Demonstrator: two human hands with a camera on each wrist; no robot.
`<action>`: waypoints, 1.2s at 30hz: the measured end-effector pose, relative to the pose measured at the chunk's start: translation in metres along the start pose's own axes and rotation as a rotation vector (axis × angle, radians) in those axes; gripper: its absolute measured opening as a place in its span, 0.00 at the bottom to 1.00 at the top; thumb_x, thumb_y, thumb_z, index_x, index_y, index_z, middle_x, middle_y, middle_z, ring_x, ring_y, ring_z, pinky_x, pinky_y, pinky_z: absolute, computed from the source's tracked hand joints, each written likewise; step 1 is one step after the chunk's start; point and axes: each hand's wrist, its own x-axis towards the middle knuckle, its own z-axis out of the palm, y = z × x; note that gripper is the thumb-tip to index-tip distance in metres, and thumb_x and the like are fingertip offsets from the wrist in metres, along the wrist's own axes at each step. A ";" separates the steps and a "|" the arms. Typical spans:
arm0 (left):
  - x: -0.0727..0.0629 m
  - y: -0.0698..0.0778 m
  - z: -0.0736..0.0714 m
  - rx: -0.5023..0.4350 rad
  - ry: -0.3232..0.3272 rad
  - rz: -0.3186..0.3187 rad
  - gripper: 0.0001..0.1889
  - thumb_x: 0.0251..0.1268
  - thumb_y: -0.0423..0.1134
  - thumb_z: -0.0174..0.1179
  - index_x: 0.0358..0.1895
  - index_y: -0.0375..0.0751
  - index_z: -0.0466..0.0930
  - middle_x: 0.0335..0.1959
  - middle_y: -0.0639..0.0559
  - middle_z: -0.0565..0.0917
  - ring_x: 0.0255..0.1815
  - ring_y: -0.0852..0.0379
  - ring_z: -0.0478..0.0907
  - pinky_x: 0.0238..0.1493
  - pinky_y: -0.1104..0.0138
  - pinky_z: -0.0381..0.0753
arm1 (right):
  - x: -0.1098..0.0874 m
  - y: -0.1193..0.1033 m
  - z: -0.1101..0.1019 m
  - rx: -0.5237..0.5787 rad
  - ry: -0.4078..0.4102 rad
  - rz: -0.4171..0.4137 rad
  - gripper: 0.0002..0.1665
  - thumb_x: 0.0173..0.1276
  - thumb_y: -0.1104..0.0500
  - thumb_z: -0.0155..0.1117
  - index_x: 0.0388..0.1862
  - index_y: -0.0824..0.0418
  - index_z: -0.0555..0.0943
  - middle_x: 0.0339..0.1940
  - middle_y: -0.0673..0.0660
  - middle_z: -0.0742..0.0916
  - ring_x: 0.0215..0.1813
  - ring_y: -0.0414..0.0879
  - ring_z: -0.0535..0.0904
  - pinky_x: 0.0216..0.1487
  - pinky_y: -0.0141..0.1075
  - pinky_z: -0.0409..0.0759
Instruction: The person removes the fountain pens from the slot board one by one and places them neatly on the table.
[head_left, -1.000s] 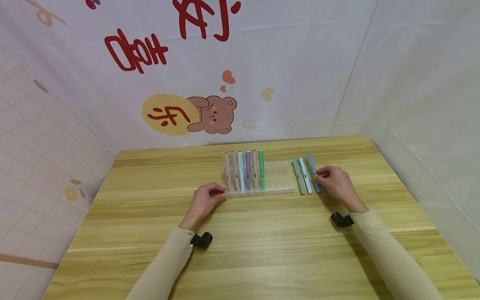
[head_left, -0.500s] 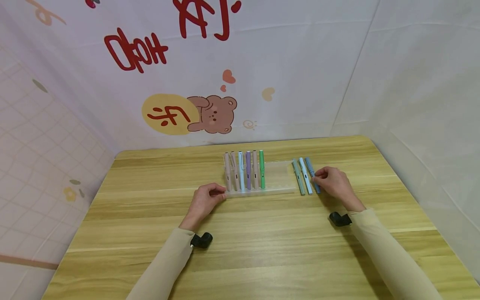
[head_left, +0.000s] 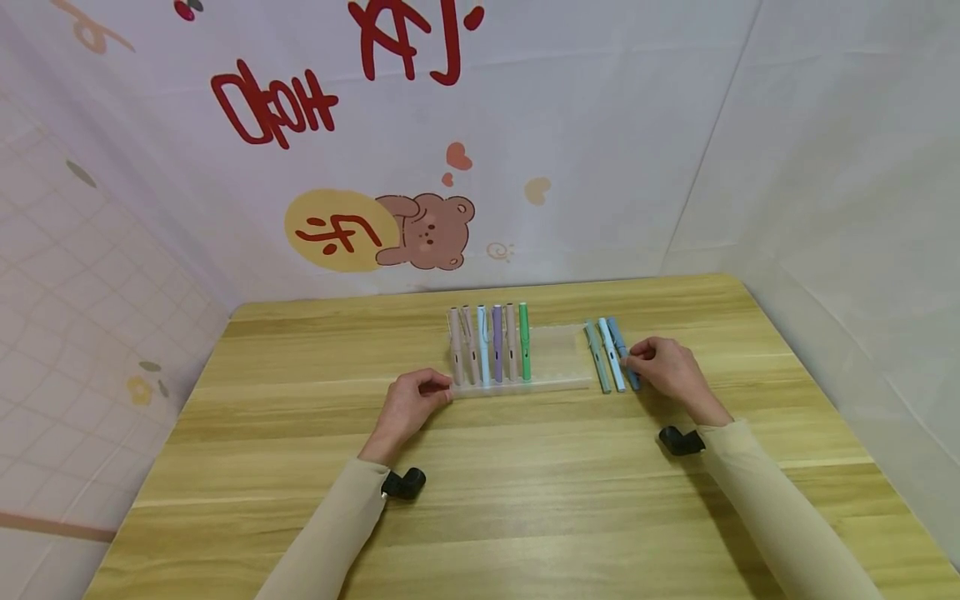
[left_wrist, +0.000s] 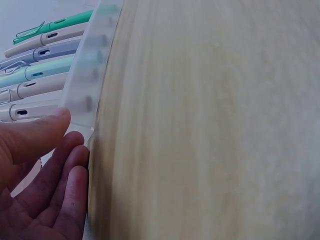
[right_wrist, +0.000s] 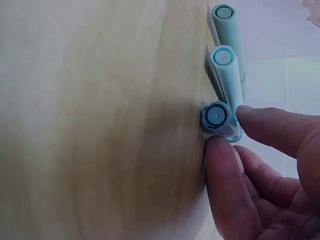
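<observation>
1. So the right hand (head_left: 667, 367) is pinching the dark blue pen (head_left: 617, 333) between thumb and fingers; the pen is lying at the right end of a little trio on the table (head_left: 480, 517), just beside a light blue pen (head_left: 611, 354), with a grey-green pen (head_left: 597, 358) sitting beyond that one.

2. Meanwhile the left hand (head_left: 408, 408) is pinching the near left corner of the clear holder (head_left: 558, 384), thumb on top from what I'm seeing; the two hands are staying well apart.

3. What's changing: compared with a second ago, the dark blue pen's far end is sitting nearer the light blue pen and about level with its neighbours' tops; the left hand, the holder and its row of six pens (head_left: 498, 346) are staying put.

4. I'm reading that as the pen getting evened up with the other two; just my take, but the three are looking more like one neat row now.

5. Hard-to-see stuff: fingertips are covering part of the dark blue pen, so I'm not making out its clip; whether it's touching the light blue one I can't tell; the left wrist view is cutting off several cap ends, and the fingers under the holder's corner are partly hiding.
</observation>
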 end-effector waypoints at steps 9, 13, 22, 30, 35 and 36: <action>-0.003 -0.002 0.000 -0.014 0.007 -0.010 0.06 0.67 0.29 0.69 0.44 0.37 0.89 0.42 0.48 0.89 0.46 0.49 0.86 0.54 0.53 0.82 | 0.000 -0.002 0.003 0.030 -0.019 0.005 0.19 0.75 0.55 0.66 0.51 0.72 0.83 0.40 0.62 0.90 0.32 0.44 0.86 0.38 0.38 0.81; -0.004 -0.003 -0.001 -0.008 0.011 -0.009 0.06 0.66 0.29 0.69 0.44 0.37 0.89 0.41 0.49 0.89 0.46 0.50 0.86 0.54 0.54 0.82 | 0.000 -0.003 0.004 0.023 -0.011 0.001 0.19 0.74 0.55 0.67 0.50 0.72 0.84 0.39 0.61 0.90 0.32 0.44 0.86 0.39 0.39 0.80; -0.005 -0.004 0.001 -0.012 0.005 -0.005 0.06 0.66 0.30 0.69 0.44 0.38 0.89 0.41 0.49 0.89 0.45 0.51 0.86 0.53 0.54 0.83 | -0.001 0.000 0.006 0.042 -0.007 0.018 0.19 0.74 0.54 0.68 0.50 0.71 0.83 0.40 0.62 0.90 0.33 0.44 0.86 0.38 0.37 0.81; -0.003 -0.001 0.001 -0.018 0.004 0.012 0.06 0.67 0.30 0.69 0.45 0.38 0.89 0.42 0.49 0.89 0.46 0.49 0.86 0.54 0.53 0.82 | -0.007 0.004 -0.002 0.078 -0.020 0.033 0.27 0.78 0.46 0.62 0.54 0.71 0.81 0.45 0.64 0.89 0.39 0.48 0.89 0.40 0.36 0.83; -0.003 -0.002 0.001 -0.014 0.002 0.015 0.06 0.67 0.30 0.69 0.45 0.39 0.89 0.42 0.49 0.89 0.46 0.50 0.86 0.54 0.53 0.82 | -0.011 0.005 -0.007 0.044 -0.006 0.037 0.34 0.79 0.38 0.57 0.59 0.69 0.80 0.42 0.60 0.89 0.41 0.50 0.86 0.43 0.41 0.80; -0.003 -0.002 0.001 -0.016 0.002 0.016 0.06 0.67 0.30 0.69 0.45 0.39 0.89 0.42 0.49 0.89 0.46 0.50 0.86 0.54 0.53 0.82 | -0.012 0.004 -0.007 0.039 0.007 0.027 0.35 0.80 0.38 0.55 0.60 0.69 0.80 0.42 0.60 0.90 0.42 0.50 0.86 0.44 0.42 0.79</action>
